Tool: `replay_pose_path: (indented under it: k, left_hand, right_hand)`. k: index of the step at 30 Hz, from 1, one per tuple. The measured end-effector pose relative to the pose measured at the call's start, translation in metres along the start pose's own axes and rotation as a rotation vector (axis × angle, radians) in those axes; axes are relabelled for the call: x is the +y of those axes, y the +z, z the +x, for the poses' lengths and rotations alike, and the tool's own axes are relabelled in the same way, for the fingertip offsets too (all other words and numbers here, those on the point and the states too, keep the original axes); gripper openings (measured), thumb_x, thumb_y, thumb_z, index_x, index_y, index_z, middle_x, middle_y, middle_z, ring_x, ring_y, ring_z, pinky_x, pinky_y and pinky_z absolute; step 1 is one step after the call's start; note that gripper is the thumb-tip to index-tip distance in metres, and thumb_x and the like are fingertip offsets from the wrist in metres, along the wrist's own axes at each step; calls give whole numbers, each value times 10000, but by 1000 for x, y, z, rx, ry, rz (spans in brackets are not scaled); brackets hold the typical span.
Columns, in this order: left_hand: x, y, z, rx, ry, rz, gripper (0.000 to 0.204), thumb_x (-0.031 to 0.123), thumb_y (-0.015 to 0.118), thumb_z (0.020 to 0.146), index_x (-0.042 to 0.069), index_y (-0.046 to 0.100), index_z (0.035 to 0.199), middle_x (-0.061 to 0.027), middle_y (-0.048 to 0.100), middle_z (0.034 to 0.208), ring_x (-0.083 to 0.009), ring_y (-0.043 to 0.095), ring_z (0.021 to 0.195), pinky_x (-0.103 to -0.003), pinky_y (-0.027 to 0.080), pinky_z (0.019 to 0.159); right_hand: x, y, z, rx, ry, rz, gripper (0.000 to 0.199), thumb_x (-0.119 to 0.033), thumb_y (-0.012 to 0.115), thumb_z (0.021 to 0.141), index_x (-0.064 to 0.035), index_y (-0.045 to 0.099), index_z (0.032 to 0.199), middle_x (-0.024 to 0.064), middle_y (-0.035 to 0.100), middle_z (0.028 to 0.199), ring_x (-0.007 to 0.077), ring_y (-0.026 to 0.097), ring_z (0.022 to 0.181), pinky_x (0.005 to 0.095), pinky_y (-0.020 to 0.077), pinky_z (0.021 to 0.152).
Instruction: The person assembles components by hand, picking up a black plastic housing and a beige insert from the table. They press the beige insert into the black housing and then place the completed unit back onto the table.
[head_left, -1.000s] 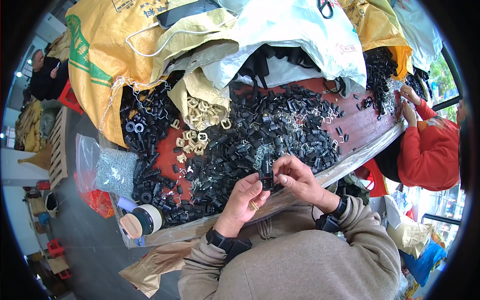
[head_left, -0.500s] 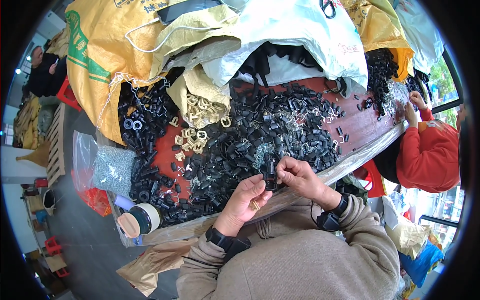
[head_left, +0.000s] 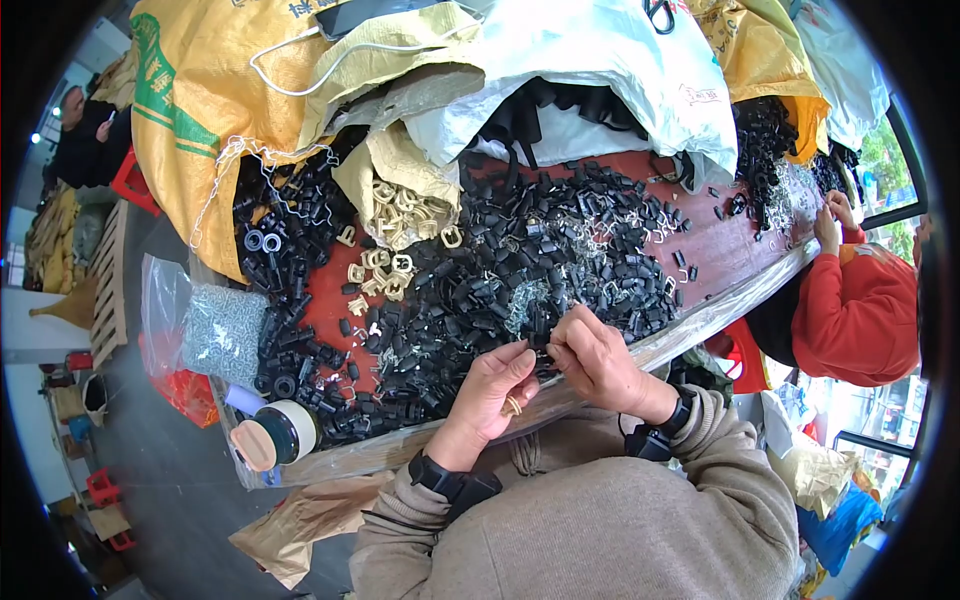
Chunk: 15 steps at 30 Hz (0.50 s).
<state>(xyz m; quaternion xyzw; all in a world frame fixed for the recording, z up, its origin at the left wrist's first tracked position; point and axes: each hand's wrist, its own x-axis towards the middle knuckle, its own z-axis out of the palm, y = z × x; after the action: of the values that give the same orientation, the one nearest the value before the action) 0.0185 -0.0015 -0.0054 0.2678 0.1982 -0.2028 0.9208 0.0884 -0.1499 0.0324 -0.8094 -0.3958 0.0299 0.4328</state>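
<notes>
Over the table's near edge, my left hand [head_left: 487, 396] is closed, its thumb and fingertips pinching a small black plastic part [head_left: 540, 345]. Tucked in the curled lower fingers of that hand is a cream-coloured plastic ring piece [head_left: 511, 406]. My right hand [head_left: 600, 365] is pinched shut right beside the part, its fingertips against or very close to it. Whatever lies between those fingertips is hidden. Beyond both hands spreads a heap of loose black plastic parts [head_left: 470, 270], with thin metal wire clips [head_left: 600, 240] scattered over it.
Cream ring pieces [head_left: 405, 220] spill from a small sack. Left stand a clear bag of screws [head_left: 225, 330] and a lidded jar [head_left: 290, 435]. A white sack [head_left: 600, 60] and a yellow sack [head_left: 230, 60] line the far side. A co-worker in red [head_left: 860, 310] sits right.
My right hand has tilted and drawn its fingers tighter beside the black part. The part is now more covered by my fingers. My left hand has barely moved.
</notes>
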Motion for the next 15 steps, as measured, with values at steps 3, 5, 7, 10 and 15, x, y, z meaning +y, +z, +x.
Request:
replay_pose_path:
  k: [3,5,7,10,15]
  left_hand:
    - [-1,1,0,26,5,6,222,206,593,779,17,555,890,-13,539,695,-86,423,491,-180,321,423]
    - [-2,0,0,42,15,15,216,198,588,783,12,555,888,-15,541,702,-89,428,493,-184,325,422]
    - [-2,0,0,33,10,14,213,195,585,785,9,555,886,-16,541,703,-90,429,493,-186,328,422]
    - [-1,0,0,16,1,18,207,189,578,791,4,555,881,-19,540,704,-90,431,492,-190,335,423]
    - [1,-2,0,11,-27,66,190,176,560,804,-2,552,870,-29,545,717,-88,433,491,-191,340,424]
  right_hand:
    - [-3,0,-1,4,-5,-50,109,-22,551,723,-30,454,771,98,436,704,260,486,579,334,401,499]
    - [-4,0,-1,-2,3,-95,105,7,543,724,-18,451,768,104,438,701,259,476,572,329,393,489]
    - [-4,0,-2,-7,9,-117,104,21,538,724,-13,450,767,107,439,700,259,471,568,326,389,485]
    - [-3,0,-3,-23,-29,-125,106,13,544,720,-14,457,773,105,441,701,259,473,572,326,391,485]
    - [-1,0,-1,-91,-39,-196,112,-49,563,718,-38,468,776,95,431,708,253,493,580,322,407,506]
